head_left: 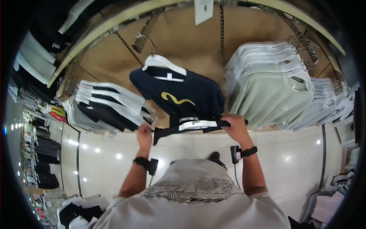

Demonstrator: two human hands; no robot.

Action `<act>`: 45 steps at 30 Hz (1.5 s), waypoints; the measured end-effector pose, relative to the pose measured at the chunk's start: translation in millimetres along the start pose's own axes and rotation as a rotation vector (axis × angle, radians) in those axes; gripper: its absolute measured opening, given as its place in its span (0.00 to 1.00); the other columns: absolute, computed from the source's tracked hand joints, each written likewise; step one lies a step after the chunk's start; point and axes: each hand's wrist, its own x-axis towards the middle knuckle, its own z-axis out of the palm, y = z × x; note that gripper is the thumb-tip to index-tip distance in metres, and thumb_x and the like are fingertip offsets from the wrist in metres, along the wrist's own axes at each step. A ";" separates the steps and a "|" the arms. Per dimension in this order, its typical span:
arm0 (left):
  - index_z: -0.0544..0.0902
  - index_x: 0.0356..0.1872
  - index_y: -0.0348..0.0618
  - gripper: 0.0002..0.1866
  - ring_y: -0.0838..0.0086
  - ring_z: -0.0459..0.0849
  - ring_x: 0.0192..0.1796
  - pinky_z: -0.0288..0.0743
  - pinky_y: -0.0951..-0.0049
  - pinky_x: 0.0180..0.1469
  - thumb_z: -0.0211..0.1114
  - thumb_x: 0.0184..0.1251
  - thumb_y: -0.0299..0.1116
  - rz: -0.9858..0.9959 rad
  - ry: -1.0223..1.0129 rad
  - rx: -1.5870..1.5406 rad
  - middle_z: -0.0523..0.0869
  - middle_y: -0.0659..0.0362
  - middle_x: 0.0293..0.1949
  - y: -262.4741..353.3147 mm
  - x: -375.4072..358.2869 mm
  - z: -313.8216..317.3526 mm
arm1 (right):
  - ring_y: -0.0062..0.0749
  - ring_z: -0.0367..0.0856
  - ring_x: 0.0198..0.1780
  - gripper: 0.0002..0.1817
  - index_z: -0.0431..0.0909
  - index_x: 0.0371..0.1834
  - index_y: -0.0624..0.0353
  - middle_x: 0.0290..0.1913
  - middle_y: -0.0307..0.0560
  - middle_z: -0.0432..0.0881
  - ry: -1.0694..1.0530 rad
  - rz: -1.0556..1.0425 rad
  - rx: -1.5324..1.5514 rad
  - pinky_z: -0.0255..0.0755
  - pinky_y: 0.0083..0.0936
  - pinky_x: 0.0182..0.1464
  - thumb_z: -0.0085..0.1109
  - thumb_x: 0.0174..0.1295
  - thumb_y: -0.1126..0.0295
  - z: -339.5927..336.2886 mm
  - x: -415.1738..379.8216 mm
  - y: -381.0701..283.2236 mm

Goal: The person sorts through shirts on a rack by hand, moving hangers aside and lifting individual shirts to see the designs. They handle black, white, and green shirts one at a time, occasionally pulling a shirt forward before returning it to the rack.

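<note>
Two hands, left hand (144,134) and right hand (235,128), fingers gripping navy T-shirt (179,97) hem; best pulled evenly, keeping white hanger (162,63) level.

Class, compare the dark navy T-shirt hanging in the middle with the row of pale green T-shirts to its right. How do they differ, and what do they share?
The navy T-shirt hangs alone, facing out; the pale green T-shirts are packed in a row. The navy one shows a yellow wave mark; the green ones look plain. Both hands, left hand and right hand, hold the navy shirt's hem; nobody touches the green ones. Both hang on white hangers against the brown wall.
</note>
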 end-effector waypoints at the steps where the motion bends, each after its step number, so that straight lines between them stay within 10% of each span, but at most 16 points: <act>1: 0.83 0.43 0.35 0.06 0.49 0.86 0.42 0.79 0.59 0.46 0.61 0.76 0.27 0.036 -0.021 0.028 0.86 0.45 0.38 71.5 5.8 -14.1 | 0.49 0.85 0.51 0.17 0.86 0.44 0.54 0.45 0.48 0.89 0.015 0.049 0.010 0.71 0.44 0.53 0.75 0.49 0.69 13.3 -24.6 21.9; 8: 0.80 0.62 0.45 0.22 0.52 0.75 0.69 0.65 0.53 0.72 0.65 0.66 0.25 0.897 -0.016 0.103 0.80 0.49 0.64 268.3 41.4 15.7 | 0.47 0.86 0.50 0.16 0.86 0.43 0.52 0.45 0.45 0.90 0.035 0.376 -0.146 0.71 0.45 0.51 0.75 0.50 0.68 20.9 -150.9 67.3; 13: 0.79 0.66 0.46 0.27 0.56 0.70 0.75 0.55 0.48 0.78 0.71 0.66 0.38 0.993 0.037 0.351 0.80 0.52 0.65 330.1 71.0 57.0 | 0.46 0.86 0.50 0.14 0.87 0.43 0.49 0.43 0.43 0.89 0.092 0.604 -0.327 0.70 0.46 0.50 0.73 0.51 0.69 -1.6 -167.6 64.3; 18: 0.87 0.37 0.47 0.18 0.59 0.79 0.47 0.68 0.55 0.60 0.73 0.62 0.51 1.126 -0.167 0.147 0.78 0.58 0.37 299.8 103.5 58.0 | 0.45 0.86 0.47 0.11 0.88 0.40 0.49 0.40 0.43 0.89 0.256 0.899 -0.572 0.70 0.45 0.49 0.71 0.52 0.67 -28.6 -153.3 52.0; 23: 0.86 0.40 0.49 0.26 0.61 0.78 0.45 0.67 0.60 0.50 0.73 0.50 0.59 1.236 -0.379 0.135 0.78 0.59 0.38 273.0 107.9 22.6 | 0.46 0.87 0.46 0.12 0.88 0.40 0.49 0.39 0.44 0.89 0.325 0.821 -0.605 0.71 0.43 0.48 0.73 0.51 0.66 -57.0 -104.0 28.2; 29: 0.86 0.50 0.45 0.31 0.59 0.79 0.51 0.71 0.59 0.59 0.76 0.50 0.57 1.245 -0.451 0.037 0.80 0.57 0.44 261.7 110.6 1.7 | 0.53 0.86 0.44 0.16 0.87 0.42 0.55 0.38 0.52 0.88 0.363 0.439 -0.552 0.76 0.47 0.48 0.76 0.50 0.65 -88.4 7.2 -26.7; 37: 0.84 0.50 0.43 0.15 0.51 0.81 0.56 0.71 0.50 0.60 0.68 0.61 0.25 0.834 0.384 -0.287 0.83 0.50 0.52 244.9 143.1 -16.4 | 0.56 0.85 0.44 0.15 0.87 0.46 0.57 0.39 0.54 0.88 0.474 0.029 -0.406 0.77 0.45 0.48 0.73 0.55 0.68 -105.2 144.6 -117.2; 40: 0.81 0.57 0.40 0.20 0.49 0.78 0.64 0.68 0.46 0.67 0.68 0.64 0.29 0.712 0.399 -0.224 0.81 0.46 0.59 249.1 187.1 -27.7 | 0.55 0.85 0.46 0.14 0.87 0.46 0.57 0.40 0.54 0.88 0.446 0.066 -0.272 0.77 0.44 0.49 0.73 0.56 0.68 -99.4 165.3 -134.2; 45: 0.79 0.59 0.37 0.24 0.49 0.77 0.66 0.65 0.49 0.71 0.68 0.69 0.43 0.761 -0.131 -0.066 0.81 0.45 0.58 220.3 213.7 -7.6 | 0.53 0.86 0.46 0.15 0.87 0.47 0.58 0.41 0.55 0.88 0.457 0.079 -0.212 0.78 0.42 0.50 0.73 0.57 0.68 -79.3 181.6 -136.4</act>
